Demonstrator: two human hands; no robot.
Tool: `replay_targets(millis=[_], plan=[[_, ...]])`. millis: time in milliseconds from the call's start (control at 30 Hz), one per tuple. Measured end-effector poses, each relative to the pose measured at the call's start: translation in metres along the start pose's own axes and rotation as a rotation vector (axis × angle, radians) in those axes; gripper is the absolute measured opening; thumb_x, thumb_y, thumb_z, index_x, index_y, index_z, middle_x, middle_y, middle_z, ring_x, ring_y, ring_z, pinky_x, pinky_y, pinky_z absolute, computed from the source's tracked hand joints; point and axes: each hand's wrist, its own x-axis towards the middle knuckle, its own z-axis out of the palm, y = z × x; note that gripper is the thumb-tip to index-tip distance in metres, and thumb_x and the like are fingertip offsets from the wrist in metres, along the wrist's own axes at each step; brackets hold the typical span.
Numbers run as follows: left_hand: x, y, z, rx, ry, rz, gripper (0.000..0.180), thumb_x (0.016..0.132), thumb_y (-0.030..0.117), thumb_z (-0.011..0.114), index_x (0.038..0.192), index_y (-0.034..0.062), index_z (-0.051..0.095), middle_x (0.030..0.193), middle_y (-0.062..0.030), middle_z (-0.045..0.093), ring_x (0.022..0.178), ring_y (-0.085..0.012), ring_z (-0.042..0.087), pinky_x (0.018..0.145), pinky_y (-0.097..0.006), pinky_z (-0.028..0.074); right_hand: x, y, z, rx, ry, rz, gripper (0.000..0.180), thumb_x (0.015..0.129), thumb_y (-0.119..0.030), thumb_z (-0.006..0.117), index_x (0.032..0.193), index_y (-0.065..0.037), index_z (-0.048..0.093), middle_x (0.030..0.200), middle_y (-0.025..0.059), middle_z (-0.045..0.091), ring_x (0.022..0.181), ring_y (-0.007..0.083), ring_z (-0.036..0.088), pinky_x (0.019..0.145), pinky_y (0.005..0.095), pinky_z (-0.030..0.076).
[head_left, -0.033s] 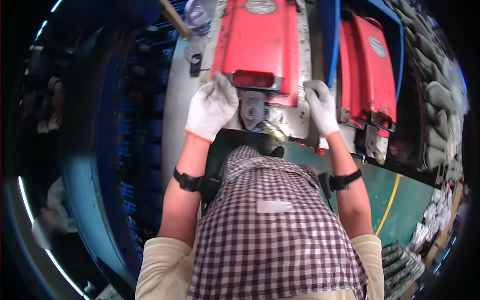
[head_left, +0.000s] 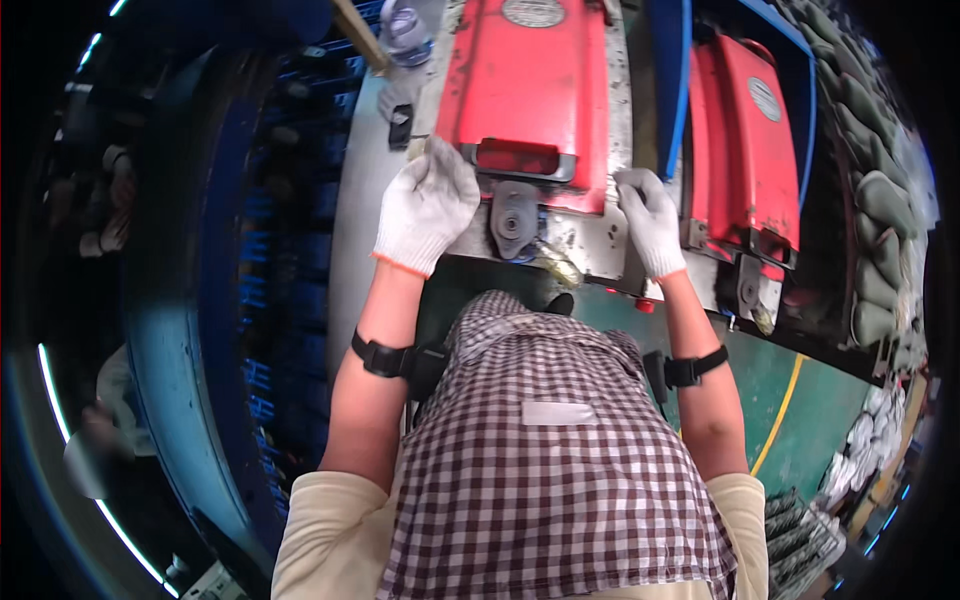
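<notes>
A red machine cover (head_left: pixel 530 80) with a dark handle (head_left: pixel 520 160) lies on a worn metal plate in front of me. My left hand (head_left: pixel 428 210), in a white knitted glove, is beside the cover's near left corner. Its fingers are curled together; whatever may be in them is hidden. Over by the plate's right edge, my gloved right hand (head_left: pixel 652 225) has its fingers bent in towards the thumb. Anything between them is too small to make out. A grey shoe-sole-shaped piece (head_left: pixel 514 222) sits below the handle, between my hands.
To the right stands a second red cover (head_left: pixel 745 140) inside a blue frame (head_left: pixel 808 110). Dark green padded pieces (head_left: pixel 885 235) hang on a rack at the far right. A black object (head_left: pixel 400 127) and a purple item (head_left: pixel 405 35) lie on the grey table (head_left: pixel 362 200).
The whole view has shifted slightly, so the machines sit a little further right and lower. Both hands keep nearly the same places by the red cover.
</notes>
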Motion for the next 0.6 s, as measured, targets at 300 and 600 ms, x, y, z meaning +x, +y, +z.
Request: replay_targets(millis=[300, 600], plan=[[0.015, 0.019, 0.032, -0.042, 0.038, 0.321, 0.026, 0.108, 0.023, 0.05, 0.12, 0.0074, 0.067, 0.11, -0.0074, 0.072, 0.104, -0.0251, 0.069, 0.092, -0.045, 0.055, -0.056, -0.061, 0.019, 0.044, -0.291, -0.035, 0.019, 0.099, -0.012, 0.065, 0.112, -0.001, 0.071, 0.104, 0.0118, 0.07, 0.096, 0.0216, 0.069, 0.091, 0.0349, 0.054], [0.047, -0.031, 0.063, 1.397, 0.094, 1.071, 0.026, 0.101, 0.005, 0.062, 0.125, -0.0002, 0.068, 0.11, -0.0089, 0.073, 0.097, -0.0169, 0.069, 0.091, -0.032, 0.056, -0.049, -0.176, 0.068, -0.002, -0.673, -0.751, 0.023, 0.082, -0.012, 0.078, 0.103, -0.006, 0.07, 0.091, 0.0122, 0.067, 0.089, 0.0347, 0.067, 0.081, 0.047, 0.053]])
